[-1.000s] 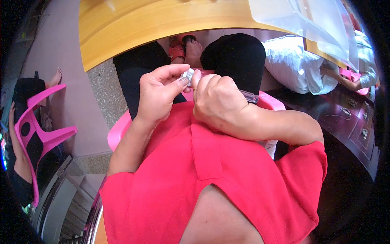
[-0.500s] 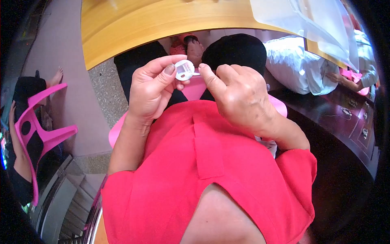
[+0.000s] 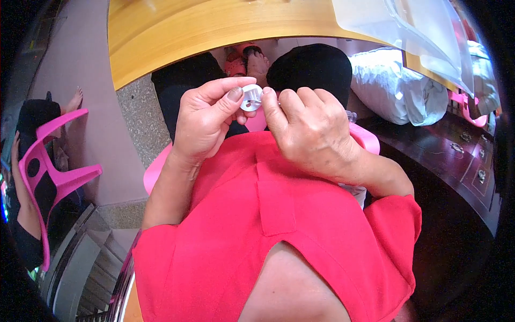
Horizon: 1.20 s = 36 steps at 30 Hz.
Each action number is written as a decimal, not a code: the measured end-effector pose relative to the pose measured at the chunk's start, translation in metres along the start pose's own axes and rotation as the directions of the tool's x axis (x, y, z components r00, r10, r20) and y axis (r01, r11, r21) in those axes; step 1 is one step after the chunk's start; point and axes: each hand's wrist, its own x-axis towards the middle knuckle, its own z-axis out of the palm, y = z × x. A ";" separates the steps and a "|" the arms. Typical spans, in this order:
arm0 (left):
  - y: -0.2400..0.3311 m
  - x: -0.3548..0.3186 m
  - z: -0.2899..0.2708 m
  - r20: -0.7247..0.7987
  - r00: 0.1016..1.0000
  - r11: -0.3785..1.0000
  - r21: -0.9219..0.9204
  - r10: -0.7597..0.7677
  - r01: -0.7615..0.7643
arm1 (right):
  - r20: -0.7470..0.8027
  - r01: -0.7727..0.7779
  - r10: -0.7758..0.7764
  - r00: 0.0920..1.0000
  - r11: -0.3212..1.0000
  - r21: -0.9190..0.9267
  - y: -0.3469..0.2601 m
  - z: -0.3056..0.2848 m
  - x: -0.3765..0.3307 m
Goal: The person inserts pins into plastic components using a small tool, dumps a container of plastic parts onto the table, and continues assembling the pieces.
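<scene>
Above my lap, my left hand (image 3: 206, 112) pinches a small round white plastic piece (image 3: 250, 95) between thumb and fingers. The piece has a hollow or opening in its face. Close beside it on the right, my right hand (image 3: 316, 129) is closed, its index finger stretched along a thin, slender tool (image 3: 256, 102). The tool's tip reaches the face of the white piece. Most of the tool is hidden under my right fingers, so its kind cannot be made out.
A yellow wooden tabletop (image 3: 214, 32) lies ahead, with a clear plastic bin (image 3: 375, 21) at its right. White stuffed sacks (image 3: 397, 86) lie beyond my right hand. A pink plastic chair (image 3: 59, 180) and another person's arm (image 3: 28, 214) are at the left.
My right hand has moved slightly left, bringing the slender tool's tip over the white piece. The piece has shifted a little right and turned in my left fingers.
</scene>
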 end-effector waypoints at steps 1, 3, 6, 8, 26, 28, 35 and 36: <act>0.000 0.000 0.000 -0.001 1.000 1.000 -0.001 0.001 -0.001 | 0.000 0.002 -0.002 1.000 1.000 0.001 0.000 0.000 0.000; 0.001 -0.001 0.000 -0.001 1.000 1.000 0.012 -0.004 0.004 | 0.004 0.004 -0.004 1.000 1.000 -0.019 -0.001 -0.001 -0.001; -0.002 -0.001 0.002 -0.024 1.000 1.000 0.022 -0.010 0.011 | 0.047 0.035 -0.033 0.998 0.998 -0.043 -0.003 -0.002 -0.001; -0.004 -0.002 -0.003 -0.006 1.000 0.998 0.063 -0.009 0.010 | 0.097 0.065 -0.057 0.994 0.995 -0.075 -0.006 -0.005 -0.001; 0.006 0.000 -0.003 0.027 0.992 0.991 0.055 0.120 -0.122 | 0.093 -0.114 0.096 0.991 0.970 0.215 0.003 -0.013 0.003; 0.010 -0.002 -0.004 0.043 0.992 0.993 -0.005 0.115 -0.115 | 0.046 -0.179 0.173 0.984 0.941 0.288 0.004 -0.019 0.002; 0.014 -0.006 -0.004 0.087 0.987 0.991 -0.039 0.133 -0.130 | -0.011 -0.250 0.285 0.958 0.859 0.446 0.001 -0.010 -0.013; 0.018 -0.004 -0.004 0.080 0.987 0.990 -0.030 0.141 -0.139 | -0.008 -0.259 0.296 0.955 0.850 0.459 0.001 -0.008 -0.014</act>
